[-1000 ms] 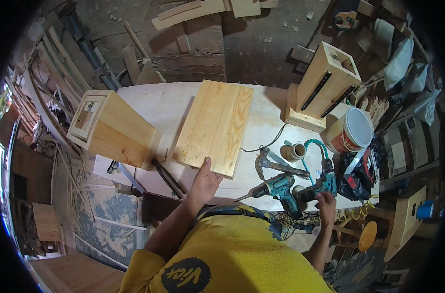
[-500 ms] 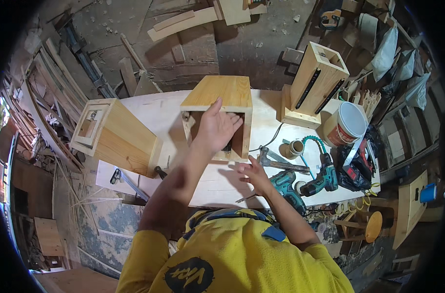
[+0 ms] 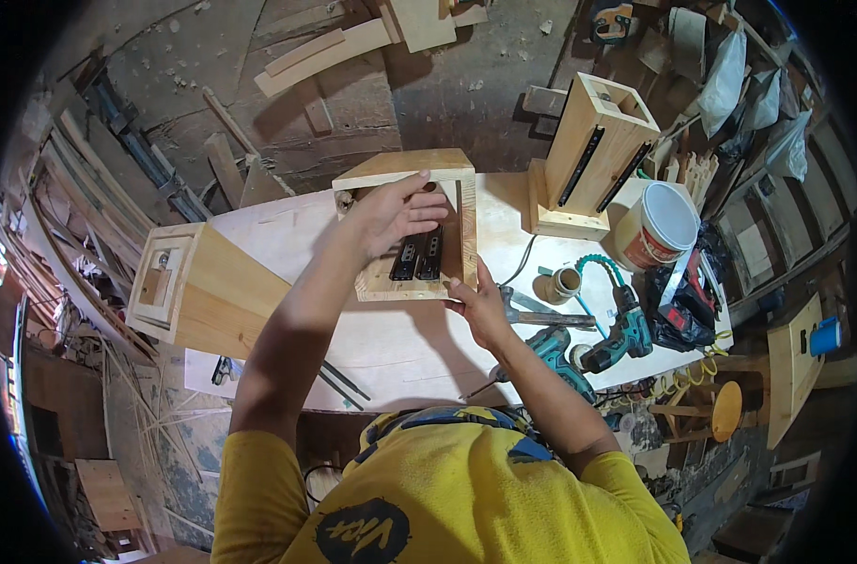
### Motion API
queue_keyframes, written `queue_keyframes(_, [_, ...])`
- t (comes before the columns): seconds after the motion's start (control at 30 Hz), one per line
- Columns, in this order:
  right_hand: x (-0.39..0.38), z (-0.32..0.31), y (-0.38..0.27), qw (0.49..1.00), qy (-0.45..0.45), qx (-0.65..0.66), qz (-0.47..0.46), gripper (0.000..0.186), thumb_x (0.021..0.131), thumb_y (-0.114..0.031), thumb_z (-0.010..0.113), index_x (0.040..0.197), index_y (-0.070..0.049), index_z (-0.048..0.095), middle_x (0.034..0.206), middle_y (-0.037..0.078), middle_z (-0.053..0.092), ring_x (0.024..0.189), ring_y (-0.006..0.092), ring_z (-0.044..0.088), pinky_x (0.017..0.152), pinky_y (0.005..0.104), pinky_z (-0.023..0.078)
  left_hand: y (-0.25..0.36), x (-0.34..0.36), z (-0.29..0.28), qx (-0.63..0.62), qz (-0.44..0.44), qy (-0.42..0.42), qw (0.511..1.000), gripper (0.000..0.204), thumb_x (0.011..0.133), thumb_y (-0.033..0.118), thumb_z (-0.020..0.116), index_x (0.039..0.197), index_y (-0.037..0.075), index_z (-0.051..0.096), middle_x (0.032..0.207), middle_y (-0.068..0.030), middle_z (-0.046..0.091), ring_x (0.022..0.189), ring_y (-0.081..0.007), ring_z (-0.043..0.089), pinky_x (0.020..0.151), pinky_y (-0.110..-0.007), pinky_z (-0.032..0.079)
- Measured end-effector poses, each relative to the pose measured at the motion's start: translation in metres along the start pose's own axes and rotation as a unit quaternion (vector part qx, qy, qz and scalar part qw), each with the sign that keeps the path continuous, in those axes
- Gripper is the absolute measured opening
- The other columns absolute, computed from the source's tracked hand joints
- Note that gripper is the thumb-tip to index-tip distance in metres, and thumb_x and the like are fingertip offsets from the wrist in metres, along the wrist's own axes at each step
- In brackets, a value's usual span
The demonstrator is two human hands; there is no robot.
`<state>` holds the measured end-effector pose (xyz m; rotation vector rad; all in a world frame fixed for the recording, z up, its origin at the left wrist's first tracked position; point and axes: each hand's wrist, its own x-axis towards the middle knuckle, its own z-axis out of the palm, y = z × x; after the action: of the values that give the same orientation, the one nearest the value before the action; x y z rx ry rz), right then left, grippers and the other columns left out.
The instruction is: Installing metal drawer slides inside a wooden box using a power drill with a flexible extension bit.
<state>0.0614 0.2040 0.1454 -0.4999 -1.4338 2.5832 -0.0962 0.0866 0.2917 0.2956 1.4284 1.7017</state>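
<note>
An open-fronted wooden box stands on the pale work board, its opening toward me. Inside it, two black metal drawer slides lie on the bottom panel. My left hand is at the opening, fingers stretched to the right and apart, the thumb by the top front edge; it grips nothing I can see. The lower right corner of the box is gripped by my right hand, thumb at the bottom front edge and fingers along the outer side.
Left stands another wooden box; at the back right, a box with black slides. A white bucket, a small open can, a hammer and two teal power drills are to the right.
My right hand has moved up and taken hold of the box's lower right corner. The box has tilted, showing less of its top and the slides inside. My left hand has shifted slightly left.
</note>
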Motion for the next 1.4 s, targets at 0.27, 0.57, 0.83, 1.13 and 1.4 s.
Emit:
queue_keyframes(0.27, [0.010, -0.001, -0.001, 1.000, 0.008, 0.002, -0.012, 0.080, 0.090, -0.012, 0.063, 0.151, -0.009, 0.011, 0.115, 0.008, 0.057, 0.094, 0.0135, 0.058, 0.077, 0.0293, 0.050, 0.017, -0.049, -0.018, 0.192, 0.135, 0.035, 0.971, 0.044, 0.095, 0.020, 0.055, 0.131, -0.003, 0.047, 0.126, -0.0165, 0.057, 0.106, -0.0211, 0.061, 0.088, -0.029, 0.049])
queue_keyframes(0.57, [0.026, 0.019, -0.036, 0.999, 0.006, -0.041, 0.013, 0.060, 0.093, -0.013, 0.057, 0.146, -0.012, 0.027, 0.114, 0.009, 0.058, 0.092, 0.0174, 0.063, 0.074, 0.0306, 0.057, 0.007, -0.003, -0.086, 0.394, 0.338, 0.229, 0.823, 0.074, 0.080, 0.020, 0.069, 0.144, 0.009, 0.032, 0.142, -0.0210, 0.042, 0.131, -0.0352, 0.042, 0.109, -0.040, 0.032])
queue_keyframes(0.83, [0.039, 0.023, -0.059, 0.983, 0.024, -0.179, 0.013, 0.061, 0.091, -0.034, 0.060, 0.141, -0.011, 0.034, 0.103, 0.011, 0.060, 0.077, 0.0187, 0.063, 0.065, 0.0308, 0.052, 0.000, 0.031, -0.086, 0.404, 0.342, 0.272, 0.803, 0.081, 0.083, 0.006, 0.056, 0.150, 0.008, 0.012, 0.150, -0.0224, 0.026, 0.139, -0.0343, 0.029, 0.114, -0.038, 0.024])
queue_keyframes(1.13, [0.045, 0.028, -0.063, 0.978, 0.036, -0.204, 0.010, 0.060, 0.091, -0.039, 0.059, 0.138, -0.009, 0.036, 0.100, 0.012, 0.062, 0.076, 0.0186, 0.063, 0.066, 0.0306, 0.051, 0.003, 0.043, -0.090, 0.376, 0.319, 0.304, 0.815, 0.083, 0.081, 0.012, 0.061, 0.149, 0.005, 0.015, 0.146, -0.0211, 0.035, 0.134, -0.0313, 0.038, 0.110, -0.036, 0.030])
queue_keyframes(1.4, [0.044, 0.033, -0.067, 0.977, 0.030, -0.209, 0.016, 0.059, 0.091, -0.042, 0.058, 0.132, -0.004, 0.040, 0.102, 0.015, 0.061, 0.082, 0.0217, 0.064, 0.070, 0.0337, 0.052, -0.001, 0.053, -0.102, 0.360, 0.332, 0.306, 0.816, 0.073, 0.083, 0.015, 0.063, 0.144, 0.001, 0.027, 0.138, -0.0250, 0.046, 0.128, -0.0360, 0.046, 0.106, -0.039, 0.036])
